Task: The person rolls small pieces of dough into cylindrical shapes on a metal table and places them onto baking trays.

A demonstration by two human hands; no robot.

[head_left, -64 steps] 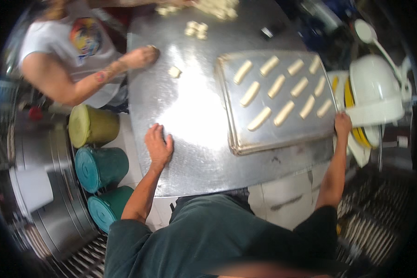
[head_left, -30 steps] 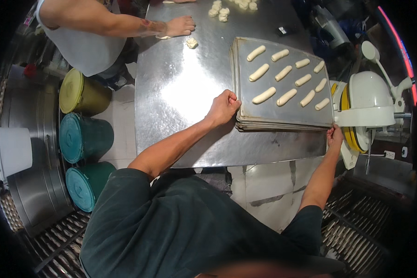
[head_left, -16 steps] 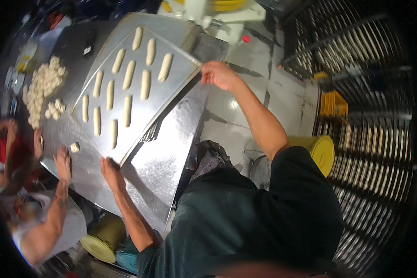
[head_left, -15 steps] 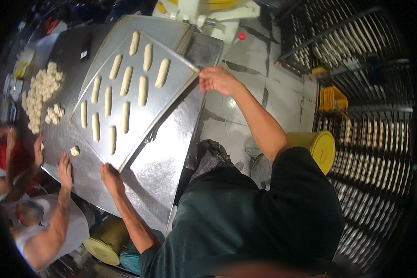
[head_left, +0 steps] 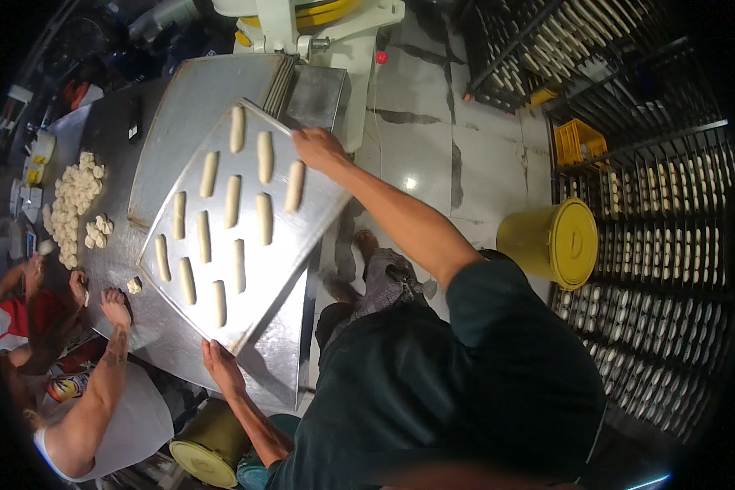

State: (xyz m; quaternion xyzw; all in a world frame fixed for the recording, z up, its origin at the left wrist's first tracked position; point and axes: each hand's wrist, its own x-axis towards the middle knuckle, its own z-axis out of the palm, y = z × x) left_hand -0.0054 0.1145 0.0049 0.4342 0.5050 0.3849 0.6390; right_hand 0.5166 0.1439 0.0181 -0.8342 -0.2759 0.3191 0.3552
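A flat metal baking tray (head_left: pixel 284 250) hangs tilted above the steel worktable (head_left: pixel 276 364), held at two corners. Several pale dough sticks (head_left: pixel 233 201) lie on it in slanted rows, spaced apart. My left hand (head_left: pixel 223 367) grips the near corner, its thumb along the rim and its other fingers partly hidden below. At the right corner my right hand (head_left: pixel 320 152) is closed over the edge, with the fingertips out of sight. Behind the tray, a stack of similar trays (head_left: pixel 189 106) rests on the table.
Dough pieces (head_left: pixel 75 196) are heaped at the table's left, near co-workers' hands (head_left: pixel 115 307). A pale machine (head_left: pixel 279 33) stands beyond the trays. To the right are a yellow lidded bin (head_left: pixel 573 245), a yellow crate (head_left: pixel 578 142) and racks (head_left: pixel 649 245) full of dough sticks.
Both hands have drawn the tray toward me, away from the tray stack, exposing more of that stack. My view has shifted as well. The dough sticks keep their arrangement on the tray.
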